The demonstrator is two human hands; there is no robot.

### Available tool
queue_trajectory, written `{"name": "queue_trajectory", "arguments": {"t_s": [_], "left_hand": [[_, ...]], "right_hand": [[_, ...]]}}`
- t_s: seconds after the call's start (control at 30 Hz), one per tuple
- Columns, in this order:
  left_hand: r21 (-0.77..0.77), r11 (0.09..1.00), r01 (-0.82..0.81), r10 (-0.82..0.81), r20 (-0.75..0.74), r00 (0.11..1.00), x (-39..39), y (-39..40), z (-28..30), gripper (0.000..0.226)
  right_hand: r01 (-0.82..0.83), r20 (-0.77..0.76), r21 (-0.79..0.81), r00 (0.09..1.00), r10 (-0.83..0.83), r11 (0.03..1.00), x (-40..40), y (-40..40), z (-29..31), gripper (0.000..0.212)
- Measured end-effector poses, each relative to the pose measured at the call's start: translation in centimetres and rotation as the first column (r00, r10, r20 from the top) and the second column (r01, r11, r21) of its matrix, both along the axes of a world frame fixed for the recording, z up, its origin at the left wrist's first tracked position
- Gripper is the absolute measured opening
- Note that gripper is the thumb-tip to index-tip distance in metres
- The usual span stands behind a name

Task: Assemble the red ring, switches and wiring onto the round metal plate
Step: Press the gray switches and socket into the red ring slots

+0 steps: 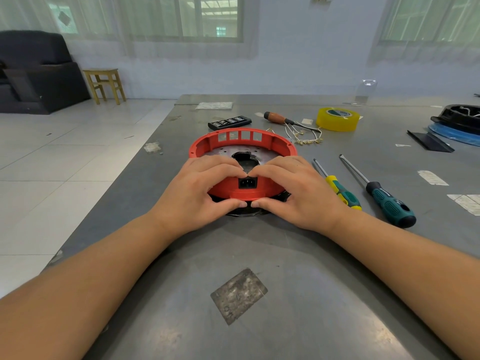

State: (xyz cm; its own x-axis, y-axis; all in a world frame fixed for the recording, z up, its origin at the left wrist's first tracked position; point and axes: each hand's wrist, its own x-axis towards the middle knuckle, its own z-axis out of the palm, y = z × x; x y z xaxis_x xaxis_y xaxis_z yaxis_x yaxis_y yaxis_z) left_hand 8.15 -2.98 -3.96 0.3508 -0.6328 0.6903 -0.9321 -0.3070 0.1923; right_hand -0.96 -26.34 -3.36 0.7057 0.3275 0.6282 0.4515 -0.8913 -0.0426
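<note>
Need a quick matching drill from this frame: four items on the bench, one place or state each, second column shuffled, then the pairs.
Column 1
1. red ring
2. yellow tape roll
3. wire bundle
4. yellow-and-green screwdriver

Column 2
A. lying loose beyond the ring's far right edge, not yet fitted
B. just right of the right hand
C. far side of the table, right of the wooden-handled screwdriver
D. gripped by both hands at its near edge, by the black socket

Pairs: 1-D, 2-C, 3-A, 4-B. The left hand mirrors the right on the ring.
</note>
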Motion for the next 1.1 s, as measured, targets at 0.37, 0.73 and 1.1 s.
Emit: {"name": "queue_trajectory", "arguments": {"t_s": [0.37,0.73,1.1], "left_hand": [[0.063,0.998,-0.029,0.029,0.000,1.000,-0.5,-0.1,0.0,0.042],[-0.127,0.970,-0.208,0.159,-0.319,0.934,-0.7,0.4,0.7,0.040],[-0.064,0.979,-0.196,0.201,0.094,0.975,-0.9,0.2,0.6,0.045]], "right_hand": [[0.275,-0.026,-0.077,0.960,-0.277,0.959,0.2,-0.4,-0.1,0.076],[0.211,-0.044,0.086,0.977,-0.208,0.974,-1.7,-0.2,0.5,0.068],[0.260,0.054,-0.006,0.964,-0.260,0.965,-1.0,5.1,-0.6,0.055]]}}
